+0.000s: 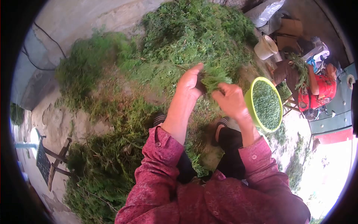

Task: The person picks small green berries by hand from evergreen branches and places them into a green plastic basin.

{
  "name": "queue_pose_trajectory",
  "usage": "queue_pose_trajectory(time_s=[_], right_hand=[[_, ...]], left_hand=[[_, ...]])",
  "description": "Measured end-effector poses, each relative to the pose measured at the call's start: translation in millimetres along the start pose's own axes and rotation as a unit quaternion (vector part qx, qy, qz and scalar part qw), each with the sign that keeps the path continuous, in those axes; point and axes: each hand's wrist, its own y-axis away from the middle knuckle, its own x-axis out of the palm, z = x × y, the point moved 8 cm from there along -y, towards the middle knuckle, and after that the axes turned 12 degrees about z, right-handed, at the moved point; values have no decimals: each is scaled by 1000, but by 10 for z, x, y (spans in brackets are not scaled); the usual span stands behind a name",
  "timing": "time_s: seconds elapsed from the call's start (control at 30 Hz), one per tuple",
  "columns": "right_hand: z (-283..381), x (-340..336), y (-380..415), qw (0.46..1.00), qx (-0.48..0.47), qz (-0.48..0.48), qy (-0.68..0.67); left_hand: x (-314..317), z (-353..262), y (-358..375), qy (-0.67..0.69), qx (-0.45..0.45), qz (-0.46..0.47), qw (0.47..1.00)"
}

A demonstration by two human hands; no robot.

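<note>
A feathery green sprig [215, 77] is between my two hands, in front of my knees. My left hand [189, 83] is closed round its stem end, with the thumb pointing up and right. On the sprig's right side, the fingers of my right hand [232, 100] are pinched together on the leaves. Just right of my right wrist is a yellow-green bowl [248, 100] full of small green bits [265, 105]. Behind my hands rises a big heap of green branches [197, 33].
More cut branches [100, 175] lie on the floor at the left, beside a folding stool [56, 164]. At the right a person in red [323, 89] sits holding greenery, near a white bucket [266, 47]. Silvery sacks [266, 13] stand at the back right.
</note>
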Motion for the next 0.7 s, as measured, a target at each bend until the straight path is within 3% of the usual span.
queue_pose_trajectory(time_s=[0.03,0.1,0.17,0.23,0.3,0.37,0.47,0.57,0.63,0.7], right_hand=[[-17,-75,-9,1000,1,-3,0],[-246,-82,-40,966,77,68,-238],[-294,-180,-56,963,48,53,-259],[-268,-204,28,941,122,75,-306],[-268,-188,62,940,131,42,-312],[-329,-199,63,938,139,11,-317],[-360,-111,12,906,87,68,-408],[-535,-140,110,882,160,55,-441],[-485,-405,140,888,23,-74,-452],[-503,-391,185,896,23,-84,-435]], left_hand=[[116,5,73,-22,-15,38,999],[168,16,93,-45,-33,78,995],[243,78,44,-107,-67,190,974],[319,92,102,-116,-60,197,972],[395,54,118,-168,16,206,964],[322,93,49,-174,21,177,968],[177,69,-44,-216,27,142,966],[101,-44,-87,-278,49,106,953],[58,-107,-76,-304,67,74,947],[52,-110,-42,-334,62,52,939]])
